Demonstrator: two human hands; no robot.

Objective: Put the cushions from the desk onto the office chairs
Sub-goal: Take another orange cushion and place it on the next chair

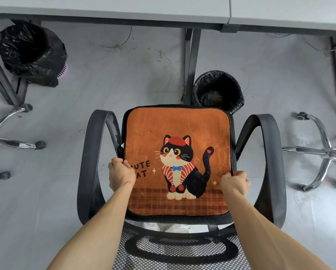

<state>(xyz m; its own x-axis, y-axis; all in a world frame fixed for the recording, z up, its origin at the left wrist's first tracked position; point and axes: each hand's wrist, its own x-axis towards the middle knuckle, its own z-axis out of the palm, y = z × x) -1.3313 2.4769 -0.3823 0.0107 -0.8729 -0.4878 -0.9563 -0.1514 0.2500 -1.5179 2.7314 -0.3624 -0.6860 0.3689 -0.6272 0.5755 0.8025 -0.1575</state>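
Seating one cushion (179,123) on the office chair (268,152). It looks down flat on the seat, roughly centred between the armrests, with black seat mesh showing round its near and side edges.

Hands: left hand (121,173) pinches the cushion's left edge, thumb on top and fingers curled under. Right hand (234,184) grips the right edge the same way. Neither has let go, so I'd call this placement nearly done, with only release or a final nudge left.

Remaining: can't say how many cushions are left. Only a strip of the desk (124,6) is in view, and no cushion shows on it. Two more chair bases (5,137) (327,152) stand at the left and right frame edges, seats out of view, so their status is unknown.

Cushion: square with rounded corners, thin, dark binding round the rim. Orange plush top, printed with a black-and-white cat in a red beret and blue bow tie. "CUTE CAT" text is partly under the left hand, and there's a plaid band along the near side. The nap shows brush marks. It looks soft and floppy, so I'd expect it to bend if lifted by one edge.
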